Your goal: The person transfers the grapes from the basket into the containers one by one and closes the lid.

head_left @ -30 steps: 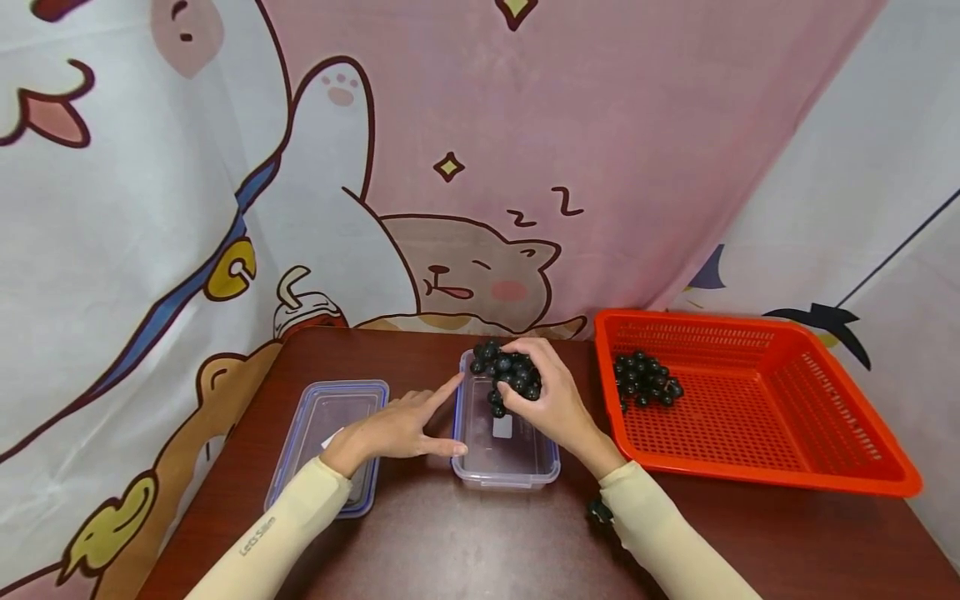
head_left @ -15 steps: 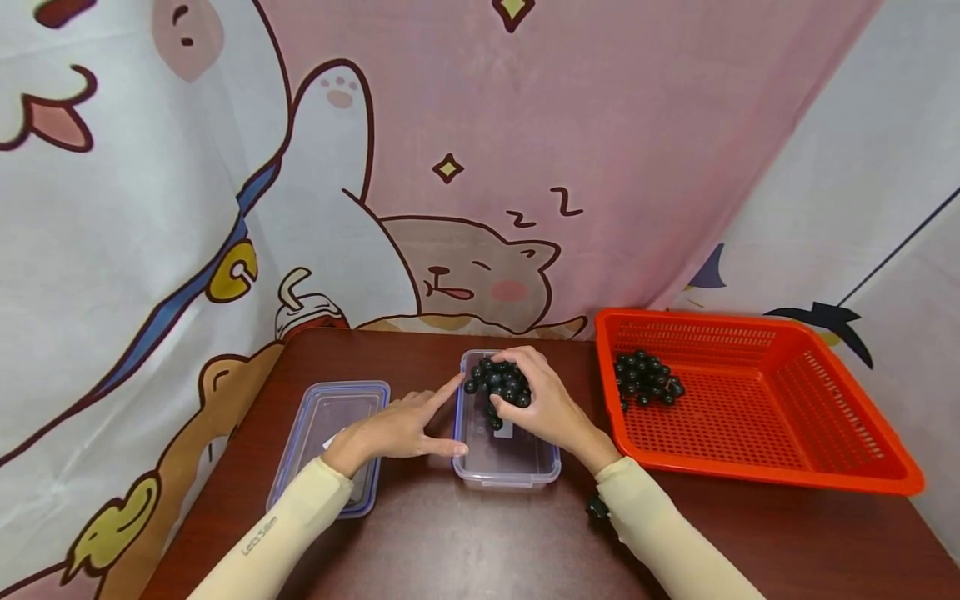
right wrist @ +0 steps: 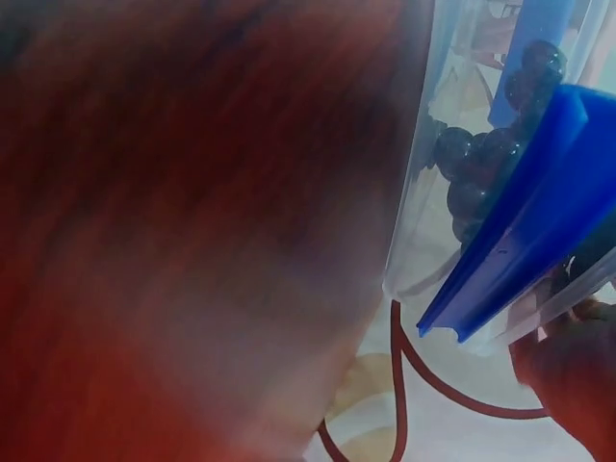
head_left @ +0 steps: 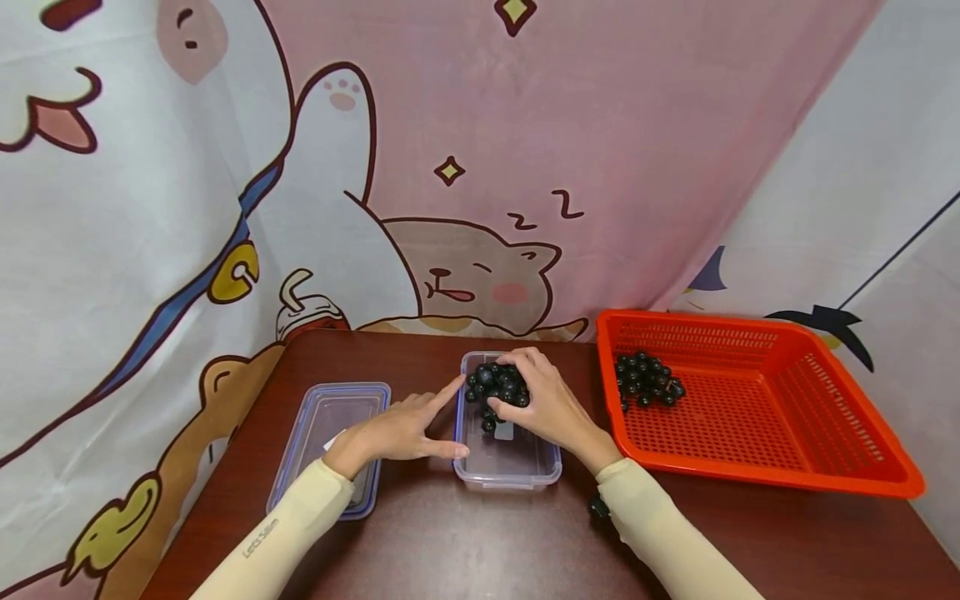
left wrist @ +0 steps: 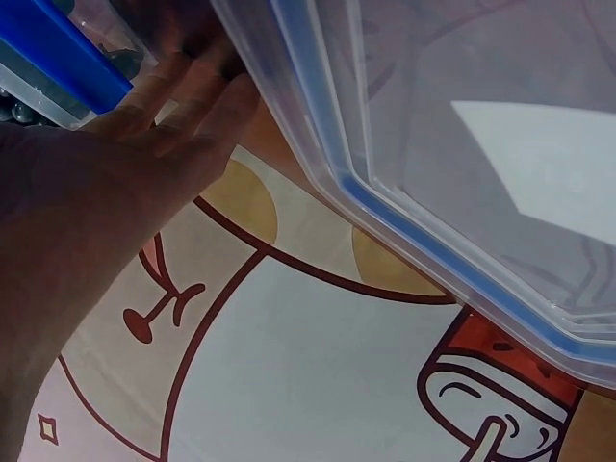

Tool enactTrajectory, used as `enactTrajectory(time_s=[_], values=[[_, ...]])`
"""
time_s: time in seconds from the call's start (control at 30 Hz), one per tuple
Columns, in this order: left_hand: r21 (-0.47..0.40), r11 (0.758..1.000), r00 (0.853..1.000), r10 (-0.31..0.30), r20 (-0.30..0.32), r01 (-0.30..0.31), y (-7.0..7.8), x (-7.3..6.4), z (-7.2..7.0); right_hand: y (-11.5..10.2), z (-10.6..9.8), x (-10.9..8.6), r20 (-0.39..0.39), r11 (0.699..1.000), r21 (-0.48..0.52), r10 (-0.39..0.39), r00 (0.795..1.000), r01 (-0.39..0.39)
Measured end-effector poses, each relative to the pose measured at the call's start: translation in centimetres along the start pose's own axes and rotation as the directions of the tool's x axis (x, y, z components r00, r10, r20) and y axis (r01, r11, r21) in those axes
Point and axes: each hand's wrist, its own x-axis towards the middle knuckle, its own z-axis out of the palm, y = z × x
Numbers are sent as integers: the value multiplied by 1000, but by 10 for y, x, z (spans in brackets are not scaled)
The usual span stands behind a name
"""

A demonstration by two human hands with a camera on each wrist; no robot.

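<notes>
In the head view my right hand (head_left: pixel 547 404) curls its thumb and fingers round a bunch of dark grapes (head_left: pixel 487 385), low inside a clear plastic food container (head_left: pixel 495 467). Part of the bunch is hidden behind the hand. My left hand (head_left: pixel 397 429) has its index finger and thumb stretched out, with their tips at the container's left side. Through the clear wall, the right wrist view shows the grapes (right wrist: pixel 472 178) beside a blue side clip (right wrist: pixel 539 217). Another blue clip (left wrist: pixel 67 53) appears near the left hand (left wrist: pixel 144 144) in the left wrist view.
A clear lid (head_left: pixel 341 400) with a blue seal lies left of the container, partly under the left forearm. To the right stands a red perforated basket (head_left: pixel 750 475), with more dark grapes (head_left: pixel 645 379) at its left side. A cartoon-printed cloth (head_left: pixel 637 167) hangs behind the table (head_left: pixel 465 550).
My right hand has brought the grapes slightly left and down into the container, and the bunch has turned a little. The left hand has stayed at the container's side.
</notes>
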Motion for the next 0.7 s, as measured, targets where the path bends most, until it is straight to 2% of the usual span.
enactTrajectory(time_s=[0.3,0.5,0.7], values=[[-2,1000,1000,-10,0,10,0,0,-1,3,0,0,114,995,-97,8,993,3],[-9,1000,1000,-7,5,7,1,-1,0,3,1,-3,97,999,-30,-19,995,22],[-20,1000,1000,-16,5,16,0,0,2,1,1,-3,86,999,36,1,996,-4]])
